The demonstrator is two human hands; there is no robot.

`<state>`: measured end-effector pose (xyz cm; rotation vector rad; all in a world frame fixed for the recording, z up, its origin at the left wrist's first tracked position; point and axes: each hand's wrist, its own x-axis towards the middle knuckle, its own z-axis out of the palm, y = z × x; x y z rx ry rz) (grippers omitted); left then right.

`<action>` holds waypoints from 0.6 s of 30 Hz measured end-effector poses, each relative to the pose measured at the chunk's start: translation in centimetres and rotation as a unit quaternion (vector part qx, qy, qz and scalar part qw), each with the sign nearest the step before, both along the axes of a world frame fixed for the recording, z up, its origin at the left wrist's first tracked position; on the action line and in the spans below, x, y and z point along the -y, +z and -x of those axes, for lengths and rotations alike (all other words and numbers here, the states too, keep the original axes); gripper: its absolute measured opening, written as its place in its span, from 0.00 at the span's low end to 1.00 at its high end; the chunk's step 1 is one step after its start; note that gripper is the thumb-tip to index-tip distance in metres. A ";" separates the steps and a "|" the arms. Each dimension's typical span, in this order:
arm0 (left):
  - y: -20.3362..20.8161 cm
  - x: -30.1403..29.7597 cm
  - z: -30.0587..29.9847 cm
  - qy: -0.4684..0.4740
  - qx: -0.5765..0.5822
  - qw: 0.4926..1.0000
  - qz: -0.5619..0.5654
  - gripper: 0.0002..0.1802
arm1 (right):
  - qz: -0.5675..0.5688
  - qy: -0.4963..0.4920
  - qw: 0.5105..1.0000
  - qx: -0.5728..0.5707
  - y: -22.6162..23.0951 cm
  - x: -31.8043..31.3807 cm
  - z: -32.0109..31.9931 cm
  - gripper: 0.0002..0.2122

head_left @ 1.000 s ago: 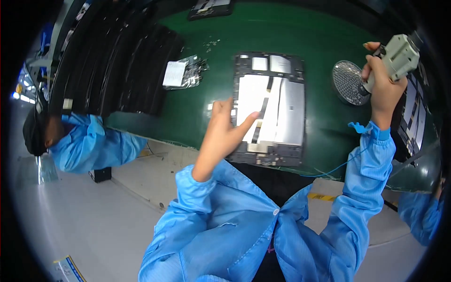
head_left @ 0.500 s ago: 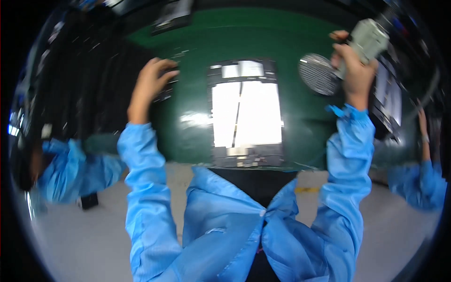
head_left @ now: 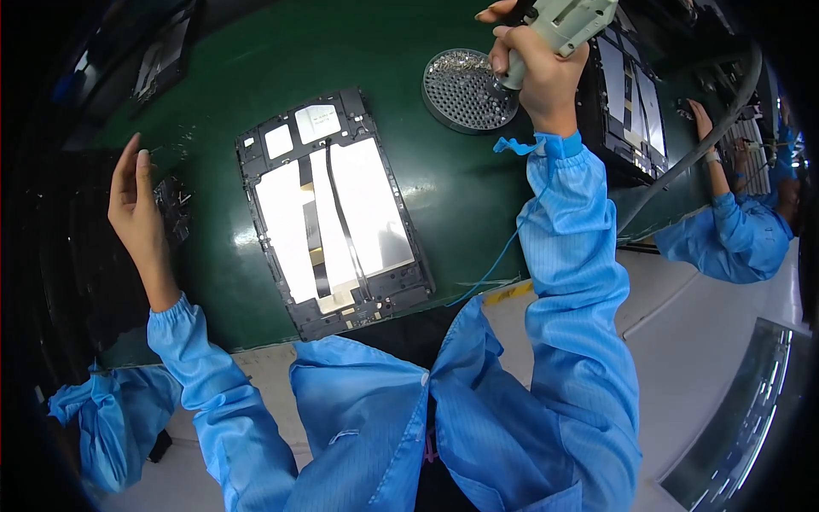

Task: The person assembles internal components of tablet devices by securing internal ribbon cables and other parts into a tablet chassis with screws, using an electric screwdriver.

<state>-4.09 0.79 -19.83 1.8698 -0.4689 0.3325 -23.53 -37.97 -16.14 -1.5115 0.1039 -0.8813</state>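
Observation:
A tablet-like device with its inside exposed lies on the green table in front of me, tilted, with a black frame and silver-white plates. My right hand is wrapped round a pale grey-green electric screwdriver. The screwdriver's lower end is at the right side of a round screw tray, full of small holes and loose screws along its far side. My left hand is off to the device's left, its fingers extended and nothing in them. Small dark parts lie beside that hand.
More black-framed devices are stacked at the right, and another lies at the far left. A grey cable runs past the stack. Co-workers' blue sleeves show at right and lower left. The table's near edge runs before my lap.
The whole view has turned, so the device now appears tilted and further left. My left fingers, curled before, have straightened. My right hand still grips the screwdriver by the screw tray.

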 end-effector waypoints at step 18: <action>-1.5 0.5 1.2 -0.001 -0.061 0.998 0.028 0.17 | -0.006 0.005 1.000 0.002 -0.8 0.1 -0.5 0.10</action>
